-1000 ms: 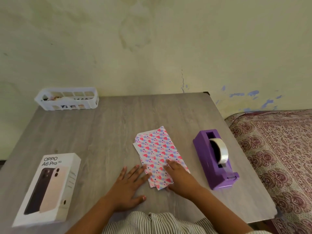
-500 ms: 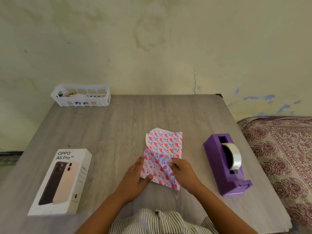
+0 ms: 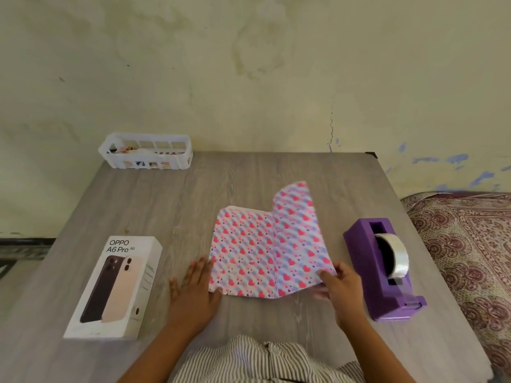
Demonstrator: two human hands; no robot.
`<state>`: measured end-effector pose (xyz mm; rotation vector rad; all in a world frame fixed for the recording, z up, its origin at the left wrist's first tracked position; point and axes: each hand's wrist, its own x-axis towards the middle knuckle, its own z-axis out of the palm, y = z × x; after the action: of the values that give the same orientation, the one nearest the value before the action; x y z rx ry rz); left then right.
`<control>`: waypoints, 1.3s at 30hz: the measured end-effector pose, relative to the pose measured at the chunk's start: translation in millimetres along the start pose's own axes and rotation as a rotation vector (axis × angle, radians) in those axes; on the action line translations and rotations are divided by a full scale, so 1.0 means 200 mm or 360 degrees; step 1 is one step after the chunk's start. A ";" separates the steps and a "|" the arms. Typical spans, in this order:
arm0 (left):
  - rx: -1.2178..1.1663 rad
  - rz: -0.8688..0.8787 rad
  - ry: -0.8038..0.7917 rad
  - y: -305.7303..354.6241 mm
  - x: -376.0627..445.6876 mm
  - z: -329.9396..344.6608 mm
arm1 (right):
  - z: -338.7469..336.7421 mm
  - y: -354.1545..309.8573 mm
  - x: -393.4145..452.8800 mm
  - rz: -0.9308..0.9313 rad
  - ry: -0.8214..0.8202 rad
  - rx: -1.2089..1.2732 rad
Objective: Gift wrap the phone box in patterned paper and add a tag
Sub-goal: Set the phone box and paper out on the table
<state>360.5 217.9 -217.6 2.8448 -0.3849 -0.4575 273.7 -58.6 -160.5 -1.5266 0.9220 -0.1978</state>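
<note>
The heart-patterned wrapping paper (image 3: pixel 265 244) lies partly unfolded in the middle of the grey table (image 3: pixel 249 172), its right flap lifted off the surface. My right hand (image 3: pixel 341 286) pinches the near right corner of that flap. Flat on the table, my left hand (image 3: pixel 195 288) presses the paper's near left edge with straight fingers. The white phone box (image 3: pixel 116 286) lies face up at the left, apart from the paper and both hands. No tag is recognisable.
A purple tape dispenser (image 3: pixel 384 269) with a clear tape roll stands right of the paper, close to my right hand. A white slotted basket (image 3: pixel 145 154) with small items sits at the far left by the wall. A patterned bedspread (image 3: pixel 470 244) borders the table's right side.
The folded paper has been opened out to the right. My right hand moved right with the flap; my left hand stayed at the left edge. The camera view tilted slightly.
</note>
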 end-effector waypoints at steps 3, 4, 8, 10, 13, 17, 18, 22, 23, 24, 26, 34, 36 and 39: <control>-0.0092 -0.0012 0.0009 -0.03 -0.02 0.00 | -0.03 0.07 0.03 0.0101 0.0009 -0.0498; -0.0118 -0.0011 -0.0003 -0.03 -0.02 0.00 | -0.02 0.08 0.04 0.0077 -0.0037 -0.0671; -0.0132 -0.0018 -0.0059 -0.03 -0.02 -0.01 | 0.02 0.05 0.05 -0.0264 -0.0095 -0.1379; -0.0107 -0.0001 -0.0108 -0.03 0.01 -0.02 | 0.05 0.02 0.07 -0.0345 -0.0120 -0.1641; -0.0083 0.0049 -0.0172 -0.03 0.07 -0.09 | 0.10 -0.02 0.13 -0.0284 -0.0209 -0.1676; 0.0004 0.0048 -0.0131 -0.03 0.18 -0.17 | 0.15 -0.08 0.20 -0.0210 -0.0218 -0.1680; -0.0044 0.0027 -0.0103 -0.02 0.21 -0.19 | 0.17 -0.09 0.22 -0.0190 -0.0204 -0.1667; -0.0156 -0.0001 -0.0098 -0.01 0.25 -0.21 | 0.19 -0.12 0.25 -0.0143 -0.0086 -0.1531; -0.0152 0.0017 -0.0108 -0.01 0.25 -0.21 | 0.19 -0.12 0.25 -0.0151 -0.0046 -0.1457; -0.0154 0.0042 -0.0123 -0.01 0.26 -0.22 | 0.19 -0.13 0.25 -0.0163 0.0008 -0.1361; -0.0134 0.0104 -0.0170 -0.02 0.28 -0.22 | 0.19 -0.16 0.25 -0.0149 0.0133 -0.1169; -0.0122 0.0147 -0.0240 -0.04 0.30 -0.23 | 0.15 -0.21 0.26 -0.0135 0.0273 -0.1022; -0.0181 0.0094 -0.0217 -0.03 0.30 -0.23 | 0.15 -0.20 0.26 -0.0110 0.0278 -0.1053; -0.0147 0.0075 -0.0207 -0.02 0.29 -0.22 | 0.14 -0.16 0.27 -0.0121 0.0232 -0.1154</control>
<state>428.3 213.2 -193.9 2.7187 -0.4419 -0.6359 340.0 -75.1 -157.1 -2.2392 1.1187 -0.0227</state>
